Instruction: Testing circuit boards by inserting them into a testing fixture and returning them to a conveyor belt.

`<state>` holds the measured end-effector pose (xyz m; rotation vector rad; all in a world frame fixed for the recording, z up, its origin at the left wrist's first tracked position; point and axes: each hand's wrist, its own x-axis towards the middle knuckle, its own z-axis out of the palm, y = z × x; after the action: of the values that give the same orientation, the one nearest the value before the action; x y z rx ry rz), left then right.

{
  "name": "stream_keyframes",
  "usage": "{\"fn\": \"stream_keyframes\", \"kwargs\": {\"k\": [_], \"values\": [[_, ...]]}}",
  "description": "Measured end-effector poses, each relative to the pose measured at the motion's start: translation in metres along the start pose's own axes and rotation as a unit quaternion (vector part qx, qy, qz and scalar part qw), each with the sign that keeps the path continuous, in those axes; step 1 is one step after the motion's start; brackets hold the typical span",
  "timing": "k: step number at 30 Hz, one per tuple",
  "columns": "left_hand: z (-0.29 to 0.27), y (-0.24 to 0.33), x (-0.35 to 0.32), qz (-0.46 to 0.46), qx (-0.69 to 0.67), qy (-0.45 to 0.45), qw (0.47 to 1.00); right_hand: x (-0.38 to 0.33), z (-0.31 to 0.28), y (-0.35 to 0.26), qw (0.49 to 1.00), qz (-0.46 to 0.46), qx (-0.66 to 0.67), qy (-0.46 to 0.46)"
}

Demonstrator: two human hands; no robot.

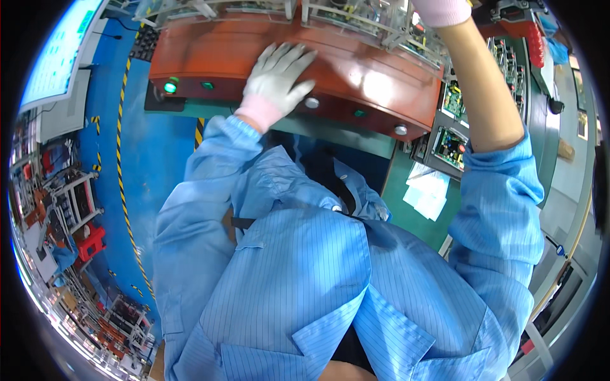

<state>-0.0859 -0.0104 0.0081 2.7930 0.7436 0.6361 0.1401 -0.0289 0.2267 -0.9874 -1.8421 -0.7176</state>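
Note:
My left hand (pixel 279 79), in a white glove with a pink cuff, lies flat on the sloping top of a red-orange machine housing (pixel 216 47). Its fingers are stretched out and it holds nothing. Along the housing's front sit a lit green button (pixel 170 86) and a silver button (pixel 311 102) near my left wrist. My right arm reaches far forward on the right. Only the gloved base of my right hand (pixel 443 9) shows at the upper edge; its fingers are cut off from view. Beside it stand clear fixtures (pixel 356 19) with circuit boards inside.
Several green circuit boards (pixel 452 147) lie in black trays right of the housing. White papers (pixel 427 190) rest on the green bench surface (pixel 401 168). A lit monitor (pixel 60 54) stands at the far left. Yellow-black tape (pixel 121 159) marks the blue floor.

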Motion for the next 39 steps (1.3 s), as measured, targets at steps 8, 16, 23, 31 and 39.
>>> {"fn": "stream_keyframes", "kwargs": {"k": [8,16,23,31,39], "values": [[-0.099,-0.124,-0.051,0.007,0.128,-0.139,0.982,0.021,0.001,-0.066,0.976,0.16,-0.071,-0.128],[-0.094,-0.154,-0.046,0.067,0.098,-0.089,0.989,0.108,0.189,-0.099,0.957,0.122,0.229,-0.13],[-0.096,-0.182,-0.037,0.064,-0.006,-0.077,0.995,0.152,0.262,-0.07,0.947,0.133,0.172,-0.237],[-0.102,-0.251,0.008,0.1,0.101,0.065,0.988,0.189,0.248,-0.073,0.827,0.47,0.266,-0.156],[-0.107,-0.261,0.075,-0.06,0.044,-0.032,0.997,0.214,0.231,-0.069,0.831,0.547,0.101,0.006]]}}
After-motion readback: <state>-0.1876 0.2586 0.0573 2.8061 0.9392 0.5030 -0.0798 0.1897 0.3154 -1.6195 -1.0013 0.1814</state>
